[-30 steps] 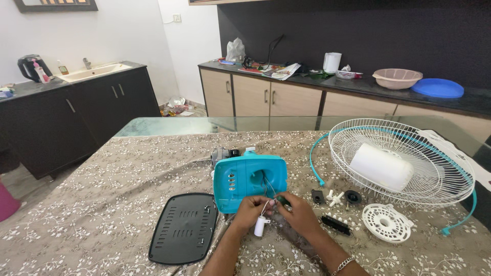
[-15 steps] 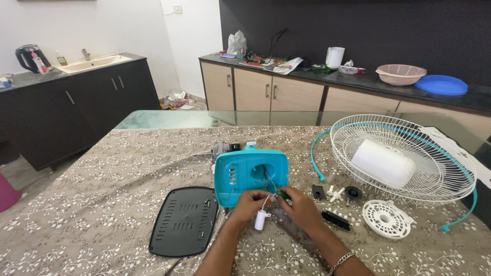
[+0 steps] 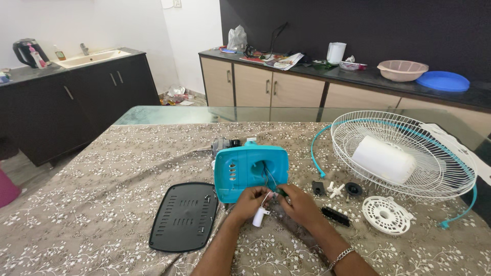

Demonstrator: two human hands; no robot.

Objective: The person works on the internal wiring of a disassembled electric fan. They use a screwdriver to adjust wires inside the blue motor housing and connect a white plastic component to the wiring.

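A teal fan base housing stands on the patterned tablecloth, its open underside facing me with wires coming out of a hole. My left hand pinches the wires just above a small white cylindrical capacitor that hangs from them. My right hand sits beside it, fingers closed on the wires and a dark green part at the housing's lower edge. A black base cover plate lies flat to the left.
A white wire fan guard with a white motor cover inside lies at the right. Small black and white parts and a white round disc lie near my right hand. Kitchen counters stand behind.
The view has shifted slightly. Both hands stay at the wires below the housing, and the white capacitor still hangs between them.
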